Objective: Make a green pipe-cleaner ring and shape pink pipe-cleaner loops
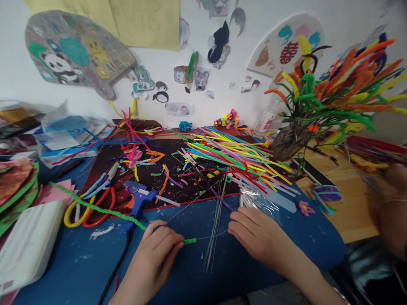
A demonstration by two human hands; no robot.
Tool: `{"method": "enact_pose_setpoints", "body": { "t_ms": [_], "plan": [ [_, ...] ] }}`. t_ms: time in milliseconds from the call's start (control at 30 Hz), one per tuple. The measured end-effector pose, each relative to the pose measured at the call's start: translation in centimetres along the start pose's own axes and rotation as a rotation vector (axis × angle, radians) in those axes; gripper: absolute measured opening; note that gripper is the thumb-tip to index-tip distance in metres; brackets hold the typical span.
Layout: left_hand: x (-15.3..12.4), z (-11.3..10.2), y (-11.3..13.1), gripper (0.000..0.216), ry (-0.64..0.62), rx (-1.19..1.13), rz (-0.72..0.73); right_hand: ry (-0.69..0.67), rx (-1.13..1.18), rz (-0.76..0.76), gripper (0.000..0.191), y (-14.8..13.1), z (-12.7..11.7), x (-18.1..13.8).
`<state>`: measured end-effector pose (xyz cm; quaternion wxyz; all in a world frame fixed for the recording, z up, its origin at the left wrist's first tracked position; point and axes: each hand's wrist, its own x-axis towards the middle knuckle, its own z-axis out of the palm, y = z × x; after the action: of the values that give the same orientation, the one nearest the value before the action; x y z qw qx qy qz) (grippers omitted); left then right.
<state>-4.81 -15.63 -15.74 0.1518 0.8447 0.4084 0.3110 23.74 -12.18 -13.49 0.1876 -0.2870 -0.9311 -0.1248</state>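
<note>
My left hand (162, 247) is closed around a long green pipe cleaner (105, 211), which runs up and left across the table. A short green end pokes out past my fingertips. From that end a thin bare wire (208, 237) stretches to my right hand (256, 235), whose fingers are pinched on its far end. Several loose straight wires (216, 225) lie on the blue tabletop (181, 278) between my hands. Left of my left hand lies a blue glue gun (138, 199) with a glue stick in it.
Colourful pipe cleaners (233, 156) pile up at the back. Red-and-yellow-handled scissors (98, 207) lie left, beyond a white box (26, 243). A vase (288, 140) of pipe-cleaner stems stands right. Another person's arm (392, 212) is at the right edge.
</note>
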Motion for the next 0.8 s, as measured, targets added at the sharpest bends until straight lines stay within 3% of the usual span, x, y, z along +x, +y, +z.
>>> {"method": "enact_pose_setpoints", "body": {
  "t_ms": [200,367,467,667,800],
  "plan": [
    [0.0,0.0,0.1,0.015,-0.028,0.017,-0.004,-0.355,0.010,-0.027,0.013,-0.2,0.0,0.8],
    [0.2,-0.1,0.3,0.014,-0.046,0.034,0.002,-0.581,0.136,-0.155,0.015,-1.2,-1.2,1.5],
    [0.2,-0.1,0.4,0.015,-0.068,0.049,-0.008,-0.623,0.333,-0.209,0.013,-1.2,-2.4,2.0],
    [0.2,-0.2,0.3,0.016,-0.084,0.035,0.003,-0.601,0.813,-0.112,0.012,0.1,-3.8,2.5],
    [0.3,-0.4,0.5,0.015,-0.055,0.023,-0.024,-0.606,0.813,-0.023,0.007,0.3,-3.1,2.3]
  ]
}}
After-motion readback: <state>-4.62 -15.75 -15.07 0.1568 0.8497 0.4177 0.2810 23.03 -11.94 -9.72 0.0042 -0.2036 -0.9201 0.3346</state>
